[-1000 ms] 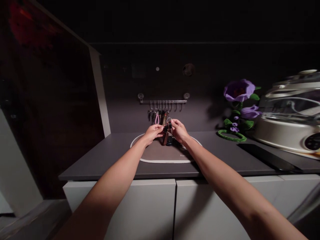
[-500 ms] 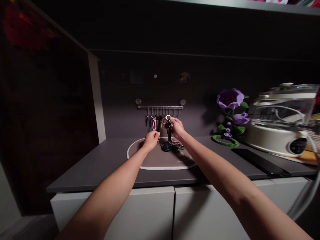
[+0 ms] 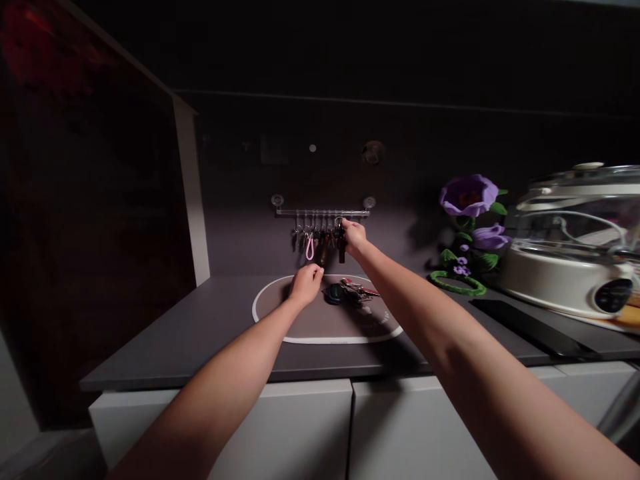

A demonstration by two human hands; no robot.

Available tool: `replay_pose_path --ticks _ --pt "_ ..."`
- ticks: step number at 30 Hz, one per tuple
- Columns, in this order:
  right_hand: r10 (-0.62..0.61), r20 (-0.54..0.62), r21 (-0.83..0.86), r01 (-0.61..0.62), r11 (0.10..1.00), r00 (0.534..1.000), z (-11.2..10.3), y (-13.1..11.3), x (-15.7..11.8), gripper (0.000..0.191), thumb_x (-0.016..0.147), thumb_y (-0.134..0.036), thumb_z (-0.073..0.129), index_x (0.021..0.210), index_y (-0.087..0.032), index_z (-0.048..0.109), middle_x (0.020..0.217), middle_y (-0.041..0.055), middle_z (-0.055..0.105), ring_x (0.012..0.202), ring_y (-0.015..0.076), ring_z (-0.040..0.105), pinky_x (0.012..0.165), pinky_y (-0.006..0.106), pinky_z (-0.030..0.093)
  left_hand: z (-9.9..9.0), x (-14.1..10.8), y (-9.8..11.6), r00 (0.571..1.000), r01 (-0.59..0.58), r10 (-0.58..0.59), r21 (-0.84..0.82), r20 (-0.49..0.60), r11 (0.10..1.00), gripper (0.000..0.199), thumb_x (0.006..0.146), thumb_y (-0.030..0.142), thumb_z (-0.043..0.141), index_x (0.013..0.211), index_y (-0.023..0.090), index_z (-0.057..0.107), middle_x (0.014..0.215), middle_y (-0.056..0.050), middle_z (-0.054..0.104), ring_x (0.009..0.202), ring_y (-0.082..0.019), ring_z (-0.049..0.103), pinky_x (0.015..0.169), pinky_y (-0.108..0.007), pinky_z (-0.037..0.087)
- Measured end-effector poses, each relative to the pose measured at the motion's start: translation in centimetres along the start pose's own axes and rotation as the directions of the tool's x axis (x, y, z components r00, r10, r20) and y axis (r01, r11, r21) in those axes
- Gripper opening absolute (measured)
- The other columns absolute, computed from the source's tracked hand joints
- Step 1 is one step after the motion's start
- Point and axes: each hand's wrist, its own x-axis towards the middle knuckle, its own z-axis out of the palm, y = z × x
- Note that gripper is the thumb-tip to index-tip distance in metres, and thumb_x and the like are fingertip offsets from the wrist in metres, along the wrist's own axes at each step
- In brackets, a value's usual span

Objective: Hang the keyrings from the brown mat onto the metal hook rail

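Observation:
My right hand (image 3: 355, 237) is closed on a bunch of keys (image 3: 342, 251) with a dark fob, held up against the right part of the hook rail (image 3: 323, 213) on the wall. Several other key sets hang from the hooks, among them one with a pink loop strap (image 3: 310, 248). Below the rail, my left hand (image 3: 307, 283) hovers over the mat, its fingers drawn together; whether it holds anything is hidden. More keys (image 3: 356, 291) with a round black fob (image 3: 335, 293) lie on the oval mat (image 3: 295, 327).
Purple knitted flowers (image 3: 469, 195) with a green ring base stand to the right on the dark countertop (image 3: 200, 333). Beside them are a white appliance (image 3: 555, 283) with a clear cover and a flat black slab (image 3: 530, 327). A shelf overhangs the counter.
My right hand has lifted the bunch of keys up to the rail. My left hand stays nearly in place. The view has shifted slightly.

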Motion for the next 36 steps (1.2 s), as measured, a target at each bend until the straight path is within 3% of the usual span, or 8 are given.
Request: replay_pose_path --ticks 3,9,23,36 --pt "0.072 -0.076 0.045 -0.069 0.997 0.995 0.4 0.4 0.6 0.009 0.076 -0.019 0.056 0.069 -0.014 0.054 0.049 -0.0038 0.051 0.047 0.0081 0.047 0.052 0.022 0.046 0.1 0.0 -0.1 1.0 0.002 -0.002 0.012 -0.004 1.0 0.021 0.083 0.024 0.043 0.072 0.015 0.059 0.068 -0.003 0.062 0.064 -0.012 0.054 0.064 -0.023 0.038" --pt "0.096 -0.186 0.023 -0.093 0.995 0.978 0.7 1.2 1.3 0.01 0.073 -0.017 0.058 0.065 -0.014 0.054 0.047 -0.0051 0.048 0.048 0.0069 0.045 0.051 0.019 0.044 0.1 0.1 -0.2 1.0 0.017 -0.017 0.015 -0.007 1.0 0.022 0.083 0.024 0.043 0.072 0.015 0.059 0.067 -0.003 0.062 0.063 -0.012 0.054 0.063 -0.023 0.038" --pt "0.126 -0.147 0.097 -0.112 0.989 0.981 0.0 2.6 0.6 0.008 0.075 -0.017 0.057 0.068 -0.014 0.053 0.048 -0.0058 0.048 0.045 0.006 0.044 0.049 0.019 0.042 0.1 0.1 -0.3 1.0 0.025 -0.025 0.025 -0.004 0.999 0.022 0.083 0.025 0.043 0.072 0.015 0.058 0.068 -0.003 0.062 0.064 -0.012 0.054 0.063 -0.023 0.037" --pt "-0.004 -0.082 -0.073 -0.002 0.997 0.997 -1.4 4.1 1.3 0.024 0.064 -0.035 0.067 0.069 -0.014 0.055 0.054 -0.0067 0.052 0.053 0.0054 0.045 0.055 0.017 0.04 0.1 0.0 -0.3 1.0 0.006 -0.006 0.012 0.01 1.0 0.022 0.083 0.025 0.042 0.071 0.016 0.058 0.067 -0.002 0.062 0.064 -0.012 0.055 0.062 -0.023 0.037"
